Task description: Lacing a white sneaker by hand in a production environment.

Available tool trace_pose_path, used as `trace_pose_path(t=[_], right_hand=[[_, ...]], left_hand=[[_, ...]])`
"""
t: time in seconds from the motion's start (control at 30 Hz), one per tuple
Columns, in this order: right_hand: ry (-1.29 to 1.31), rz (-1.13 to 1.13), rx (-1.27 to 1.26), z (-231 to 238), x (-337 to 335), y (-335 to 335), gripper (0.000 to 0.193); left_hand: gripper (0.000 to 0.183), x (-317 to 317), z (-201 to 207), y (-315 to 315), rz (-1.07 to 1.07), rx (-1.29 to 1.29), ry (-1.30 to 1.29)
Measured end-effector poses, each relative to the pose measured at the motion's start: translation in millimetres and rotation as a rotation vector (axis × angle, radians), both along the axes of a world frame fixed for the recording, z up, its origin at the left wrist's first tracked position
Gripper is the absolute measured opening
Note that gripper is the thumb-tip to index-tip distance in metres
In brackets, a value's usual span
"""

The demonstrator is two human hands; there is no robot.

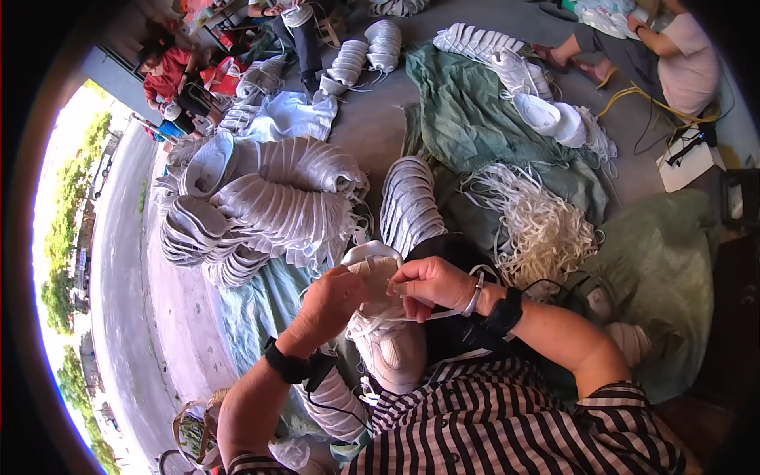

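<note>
A pale white shoe (pixel 389 354) sits in my lap with its toe toward me. My left hand (pixel 326 301) is closed around the side of the shoe near its tongue and opening. Over the eyelets, my right hand (pixel 437 285) pinches a white shoelace, fingertips pressed together. Part of the lace (pixel 450 314) runs out below my right fingers. Loops of lace lie across the shoe's front. The exact grip of the left fingertips is hidden behind the hand.
Nested shoe uppers (pixel 277 202) lie in rows ahead left, and another stack (pixel 410 202) stands just ahead. A heap of white laces (pixel 542 229) lies right on green sheeting (pixel 467 111). Other people (pixel 687 59) sit farther off. Yellow cable (pixel 633 93) crosses the floor.
</note>
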State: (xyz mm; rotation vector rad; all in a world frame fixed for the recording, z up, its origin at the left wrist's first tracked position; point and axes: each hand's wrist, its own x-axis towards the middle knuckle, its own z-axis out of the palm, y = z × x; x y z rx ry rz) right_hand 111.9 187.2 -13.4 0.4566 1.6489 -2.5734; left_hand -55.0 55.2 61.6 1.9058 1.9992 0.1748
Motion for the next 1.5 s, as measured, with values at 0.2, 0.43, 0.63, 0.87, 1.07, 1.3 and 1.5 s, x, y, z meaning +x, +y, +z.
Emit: trace_pose_path(t=[0.2,0.43,0.63,0.87,1.07,1.3,1.5], right_hand=[[0.097,-0.044,-0.119,-4,1,5,0.023],[0.068,-0.069,-0.096,-7,3,1,0.022],[0.093,-0.088,-0.237,-9,6,7,0.02],[0.125,-0.061,-0.13,-9,6,3,0.018],[0.151,-0.078,-0.153,-9,8,6,0.018],[0.058,-0.084,-0.163,-11,7,4,0.02],[0.096,-0.163,-0.063,3,9,5,0.022]], left_hand=[[0.007,5,-1,-17,0.062,0.045,-0.074],[0.006,11,-17,-19,0.429,0.174,-0.564],[0.013,17,-4,-16,0.209,0.276,-0.164],[0.03,22,14,-3,0.067,-0.052,0.227],[0.022,24,1,-7,0.09,0.06,0.025],[0.027,44,-14,-17,0.314,0.225,-0.044],[0.02,56,-26,-13,0.221,0.369,0.174]])
